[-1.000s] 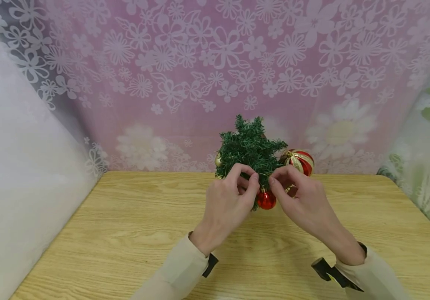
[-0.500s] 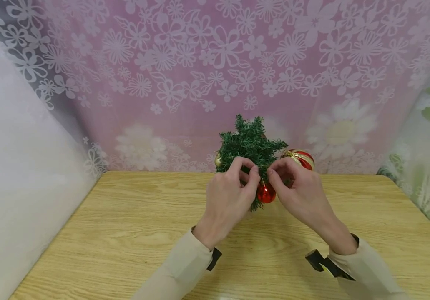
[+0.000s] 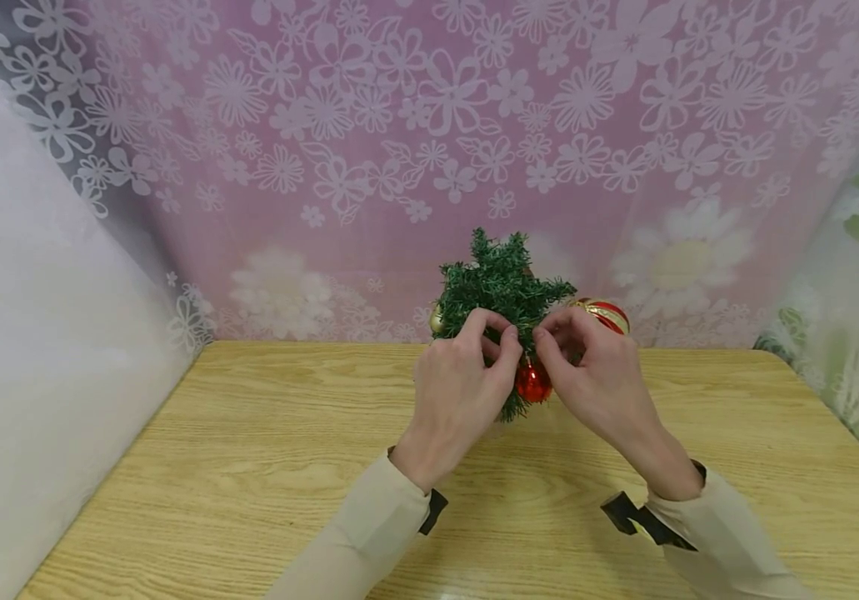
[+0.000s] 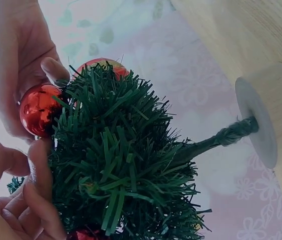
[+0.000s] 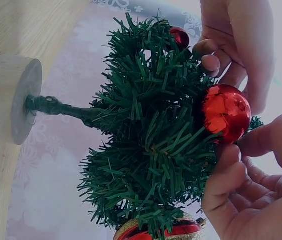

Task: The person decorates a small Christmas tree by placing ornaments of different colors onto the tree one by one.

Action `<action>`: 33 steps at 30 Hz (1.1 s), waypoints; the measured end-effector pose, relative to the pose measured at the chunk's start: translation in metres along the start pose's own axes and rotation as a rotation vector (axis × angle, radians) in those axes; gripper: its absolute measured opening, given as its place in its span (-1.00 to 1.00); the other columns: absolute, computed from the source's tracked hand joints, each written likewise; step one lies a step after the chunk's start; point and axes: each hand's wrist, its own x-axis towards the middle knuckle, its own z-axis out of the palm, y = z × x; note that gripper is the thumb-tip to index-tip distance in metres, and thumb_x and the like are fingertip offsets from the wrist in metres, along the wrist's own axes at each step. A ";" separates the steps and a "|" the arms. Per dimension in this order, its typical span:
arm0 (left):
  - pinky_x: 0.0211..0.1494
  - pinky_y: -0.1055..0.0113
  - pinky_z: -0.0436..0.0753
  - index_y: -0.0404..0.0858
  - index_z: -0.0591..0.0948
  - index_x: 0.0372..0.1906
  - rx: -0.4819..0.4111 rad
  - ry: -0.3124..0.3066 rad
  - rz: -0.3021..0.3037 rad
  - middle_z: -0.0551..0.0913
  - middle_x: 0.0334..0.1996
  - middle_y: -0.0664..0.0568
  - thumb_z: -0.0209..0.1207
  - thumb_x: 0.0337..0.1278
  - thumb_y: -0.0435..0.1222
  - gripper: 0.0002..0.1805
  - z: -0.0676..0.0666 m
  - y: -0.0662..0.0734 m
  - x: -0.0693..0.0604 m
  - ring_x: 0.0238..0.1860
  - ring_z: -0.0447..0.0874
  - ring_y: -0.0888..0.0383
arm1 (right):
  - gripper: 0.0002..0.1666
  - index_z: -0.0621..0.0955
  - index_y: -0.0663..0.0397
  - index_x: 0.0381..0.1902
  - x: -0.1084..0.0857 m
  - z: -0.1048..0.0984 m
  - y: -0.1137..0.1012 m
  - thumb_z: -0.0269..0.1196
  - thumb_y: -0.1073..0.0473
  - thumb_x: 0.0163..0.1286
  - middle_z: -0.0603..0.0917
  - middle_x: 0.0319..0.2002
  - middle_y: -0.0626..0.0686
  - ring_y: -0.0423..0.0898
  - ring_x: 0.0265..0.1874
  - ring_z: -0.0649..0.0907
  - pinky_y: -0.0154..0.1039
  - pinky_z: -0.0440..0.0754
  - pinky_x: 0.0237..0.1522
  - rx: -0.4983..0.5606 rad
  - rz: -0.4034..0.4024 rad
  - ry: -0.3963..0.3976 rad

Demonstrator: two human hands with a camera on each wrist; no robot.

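Observation:
A small green artificial Christmas tree [image 3: 500, 279] stands on the wooden table. A shiny red bauble [image 3: 534, 382] hangs at its near side, between my two hands, and touches the green needles in the right wrist view. My left hand [image 3: 462, 387] has thumb and forefinger pinched together just above the bauble's left. Opposite it, my right hand [image 3: 605, 371] pinches in the same way on the right. The bauble's thin golden string runs between the fingertips; most of it is hidden now by fingers and branches.
A larger red and gold striped bauble [image 3: 611, 315] hangs at the tree's right, a gold bauble [image 3: 436, 318] at its left. Another red bauble [image 5: 179, 37] shows in the right wrist view. The trunk rises from a round pale base [image 5: 27, 100]. A flowered curtain [image 3: 369, 167] closes the back.
Both hands have moved slightly forward to the tree, and the red bauble has risen with them. The right hand has come a little closer to the left. The tree has stayed put.

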 end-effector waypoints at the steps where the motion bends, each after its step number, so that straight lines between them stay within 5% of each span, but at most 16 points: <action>1: -0.77 0.53 0.19 -0.13 0.66 -0.17 0.003 0.000 0.000 0.73 -0.58 0.15 0.15 0.45 -0.18 -0.86 0.000 0.000 0.000 -0.82 0.24 0.45 | -0.94 0.65 0.03 -0.17 0.000 0.000 0.000 0.23 0.20 0.50 0.71 -0.47 -0.04 -0.29 -0.59 0.54 -0.34 0.48 -0.50 0.001 0.009 -0.004; 23: -0.73 0.58 0.11 -0.09 0.66 -0.23 0.204 -0.002 0.108 0.74 -0.59 0.18 0.16 0.43 -0.22 -0.89 0.000 -0.005 -0.001 -0.82 0.28 0.39 | -0.91 0.68 0.02 -0.20 0.001 0.000 0.000 0.23 0.25 0.46 0.69 -0.44 -0.03 -0.21 -0.58 0.50 -0.31 0.45 -0.47 -0.056 0.049 -0.069; 33: -0.71 0.58 0.13 -0.07 0.68 -0.24 0.243 -0.049 0.143 0.71 -0.60 0.21 0.16 0.44 -0.22 -0.88 -0.004 -0.006 -0.004 -0.80 0.26 0.40 | -0.92 0.70 0.02 -0.22 -0.003 -0.002 0.002 0.27 0.28 0.43 0.71 -0.38 -0.04 -0.23 -0.58 0.52 -0.33 0.48 -0.50 -0.069 -0.033 -0.131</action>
